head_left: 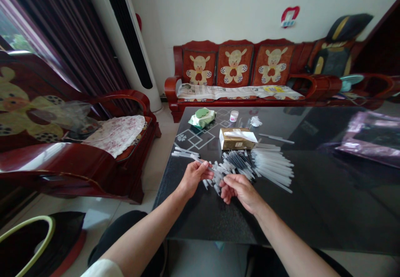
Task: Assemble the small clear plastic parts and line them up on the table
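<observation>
My left hand (193, 178) is closed around a translucent white pen barrel (196, 158), whose far end sticks out past the fingers to the upper left. Thumb and forefinger of my right hand (240, 190) are pinched together; what is between them, if anything, is too small to make out. Between and behind both hands lies a pile of short whitish pen caps (220, 168). Thin dark pen refills (238, 161) are heaped just beyond my right hand. To the right, many translucent pen barrels (273, 166) lie fanned out side by side.
A gold tissue box (238, 139) stands behind the pens on the black table (312, 210). Further back are a green wipes pack (202, 117), a small white cup (234, 115) and crumpled tissue (256, 121). A few whitish pens (184, 152) lie left; purplish plastic packaging (371, 141) lies right.
</observation>
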`<control>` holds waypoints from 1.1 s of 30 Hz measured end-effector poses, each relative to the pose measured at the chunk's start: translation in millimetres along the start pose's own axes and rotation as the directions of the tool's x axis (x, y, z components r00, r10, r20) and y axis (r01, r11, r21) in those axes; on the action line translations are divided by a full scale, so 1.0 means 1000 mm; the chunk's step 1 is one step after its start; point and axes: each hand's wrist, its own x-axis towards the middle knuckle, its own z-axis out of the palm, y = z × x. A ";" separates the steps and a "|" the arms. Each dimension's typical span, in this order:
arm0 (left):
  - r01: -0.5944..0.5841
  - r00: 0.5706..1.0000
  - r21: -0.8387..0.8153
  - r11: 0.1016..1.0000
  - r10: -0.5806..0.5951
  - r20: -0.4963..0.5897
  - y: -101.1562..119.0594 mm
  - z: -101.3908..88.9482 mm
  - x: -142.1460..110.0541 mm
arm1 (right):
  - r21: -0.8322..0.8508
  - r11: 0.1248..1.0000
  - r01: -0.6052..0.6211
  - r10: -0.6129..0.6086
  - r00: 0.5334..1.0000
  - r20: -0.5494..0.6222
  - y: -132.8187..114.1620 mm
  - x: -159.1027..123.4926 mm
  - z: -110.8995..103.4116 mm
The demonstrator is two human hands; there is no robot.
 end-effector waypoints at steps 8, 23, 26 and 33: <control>0.005 1.000 0.005 1.000 -0.005 -0.003 -0.004 -0.001 0.001 | -0.054 0.996 0.064 -0.068 0.994 -0.084 -0.001 0.001 -0.001; 0.007 1.000 0.014 1.000 -0.007 0.006 -0.002 -0.001 0.000 | -0.067 0.996 0.061 -0.068 0.992 -0.105 0.000 0.003 -0.003; 0.002 1.000 0.007 1.000 -0.003 0.015 -0.002 -0.001 0.000 | -0.056 0.998 0.024 -0.028 0.997 -0.078 0.001 0.004 -0.003; 0.005 1.000 0.022 1.000 -0.006 0.013 -0.005 -0.003 0.001 | -0.086 0.996 0.039 -0.044 0.997 -0.059 0.001 0.003 -0.002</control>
